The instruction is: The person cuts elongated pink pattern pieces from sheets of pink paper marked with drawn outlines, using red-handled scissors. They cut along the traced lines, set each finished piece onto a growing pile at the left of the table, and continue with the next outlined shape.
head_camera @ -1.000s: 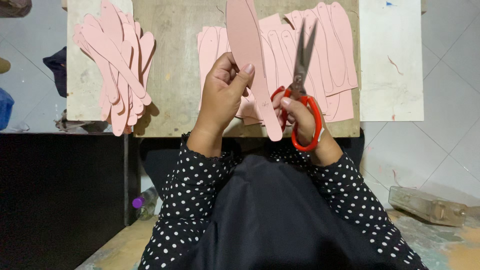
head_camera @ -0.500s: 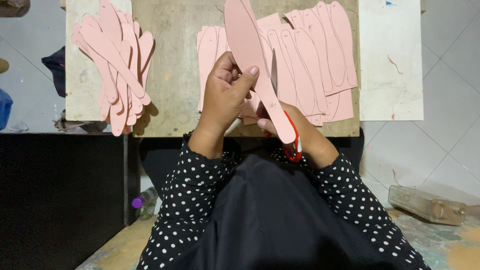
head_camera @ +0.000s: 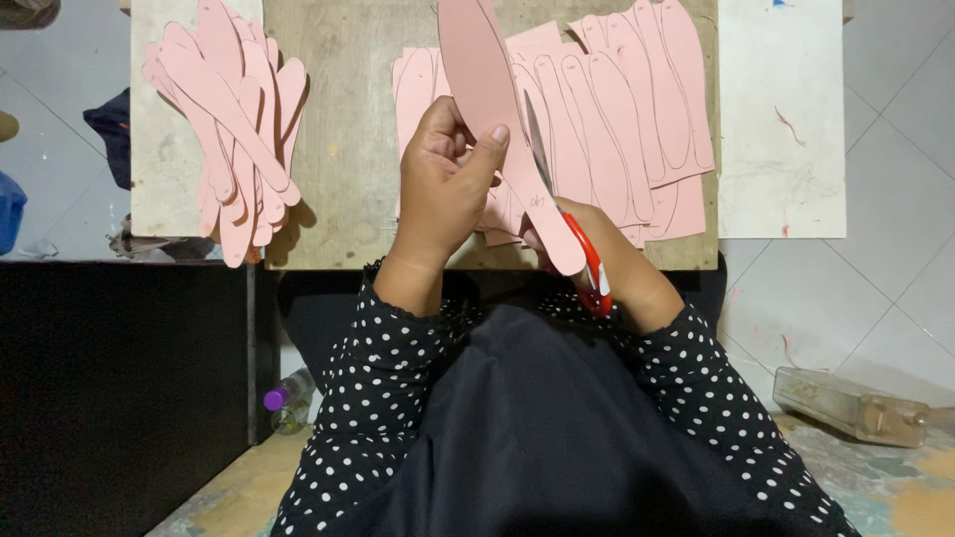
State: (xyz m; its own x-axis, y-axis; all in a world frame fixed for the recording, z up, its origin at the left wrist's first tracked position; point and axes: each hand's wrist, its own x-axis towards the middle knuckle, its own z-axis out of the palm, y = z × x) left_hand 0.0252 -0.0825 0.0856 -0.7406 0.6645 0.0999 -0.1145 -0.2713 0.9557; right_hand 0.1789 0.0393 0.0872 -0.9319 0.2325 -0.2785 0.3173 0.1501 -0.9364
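Note:
My left hand [head_camera: 445, 177] pinches a long pink paper strip [head_camera: 487, 89] with a rounded top, holding it upright over the wooden board [head_camera: 343, 119]. My right hand [head_camera: 617, 264] grips red-handled scissors [head_camera: 587, 261], whose blades run up along the strip's right edge. The lower end of the strip covers part of my right hand. A stack of pink sheets with drawn outlines [head_camera: 637, 119] lies on the board behind the hands. A pile of cut pink shapes [head_camera: 234, 139] rests at the board's left.
A white sheet [head_camera: 781, 119] lies to the right of the board. A clear plastic box [head_camera: 856, 406] sits on the floor at right, and a small bottle with a purple cap [head_camera: 282, 398] at lower left. White floor tiles surround the board.
The scissors swung from standing upright and apart from the strip to lying along its right edge. The strip has tilted and shifted slightly in my left hand.

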